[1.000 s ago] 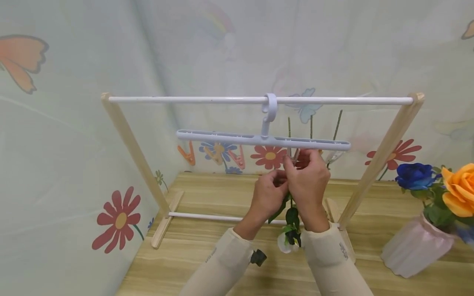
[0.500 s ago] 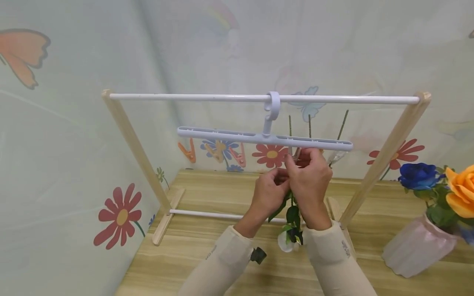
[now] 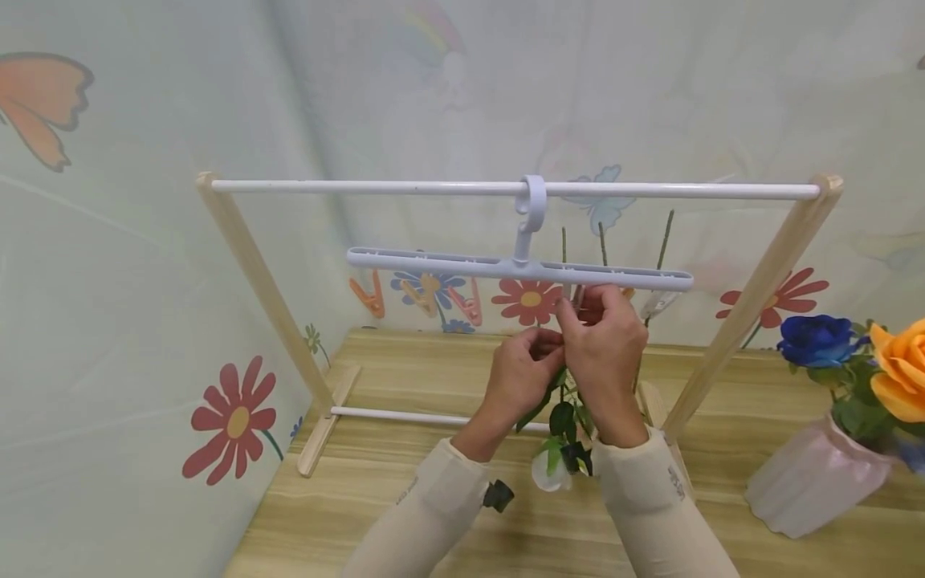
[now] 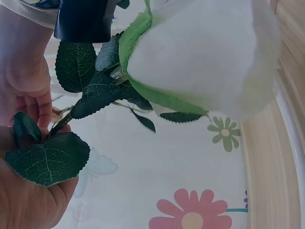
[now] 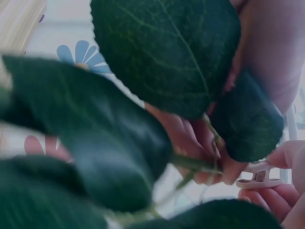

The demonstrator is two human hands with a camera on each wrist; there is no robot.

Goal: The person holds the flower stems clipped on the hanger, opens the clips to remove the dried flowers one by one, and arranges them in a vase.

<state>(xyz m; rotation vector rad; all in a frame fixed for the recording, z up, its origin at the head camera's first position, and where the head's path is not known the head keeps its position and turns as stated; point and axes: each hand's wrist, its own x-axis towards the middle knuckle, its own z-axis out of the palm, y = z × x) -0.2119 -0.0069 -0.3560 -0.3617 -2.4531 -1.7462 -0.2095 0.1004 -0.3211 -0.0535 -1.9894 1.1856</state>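
Observation:
A white rose with green leaves hangs head down below both hands, its bloom (image 3: 551, 472) low over the table; the left wrist view shows the bloom (image 4: 200, 57) large and close. My left hand (image 3: 520, 373) pinches its green stem (image 5: 198, 164) just under the hanger. Beside and slightly above it, my right hand (image 3: 607, 353) holds a pale clothespin (image 5: 259, 176) between thumb and fingers. The light-blue hanger (image 3: 433, 263) is right above the fingertips. The fingers partly hide the clothespin and the stem.
The hanger hooks over a rack's white rod (image 3: 361, 187). Orange (image 3: 367, 295), yellow (image 3: 419, 299) and pink clothespins (image 3: 465, 303) hang at its left. A pale clothespin (image 3: 659, 303) grips another stem at right. A vase (image 3: 817, 478) of blue and orange roses stands on the wooden table (image 3: 390, 514).
The white bloom and its leaves have swung a little to the left. Both hands stay at nearly the same spot beneath the hanger.

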